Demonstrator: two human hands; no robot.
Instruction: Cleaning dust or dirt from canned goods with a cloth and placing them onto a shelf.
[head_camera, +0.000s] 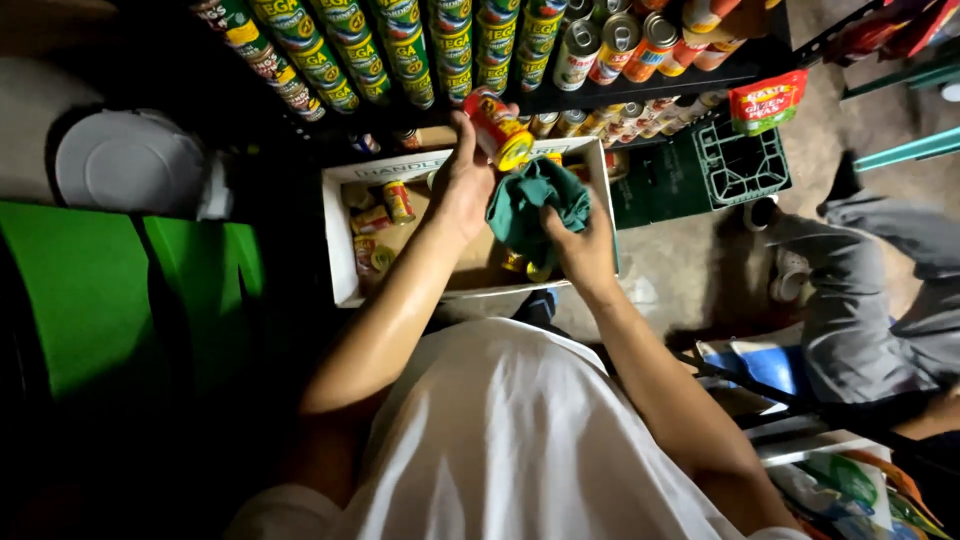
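Holding one small red-and-yellow tin can (497, 129) up over a white cardboard box (338, 262), the left hand (462, 185) has its fingers curled shut round the can body, thumb on the near side. Can is tilted, its yellow end facing down toward the right, label red with yellow band; print too blurred to tell. Right hand (580, 245) is closed on one crumpled teal-green cloth (535, 205), fingers pinching a bunch of it just below the can; cloth is near the can, contact between them cannot be told. Inside the box: about five loose small cans (383, 215) of the same red-yellow kind lying on the brown bottom at the left, one or two more partly hidden under the cloth at the right. Above the box, a dark metal shelf (640, 85) carries rows of stacked green-label tins (400, 50), roughly six columns, plus about six silver-topped cans (620, 40) to the right. One red pouch (766, 102) hangs off the shelf edge. One dark green plastic crate (740, 165) sits on the floor right of the box. One round grey lid (130, 160) at far left. Another person's grey-trousered leg (860, 290) at right.
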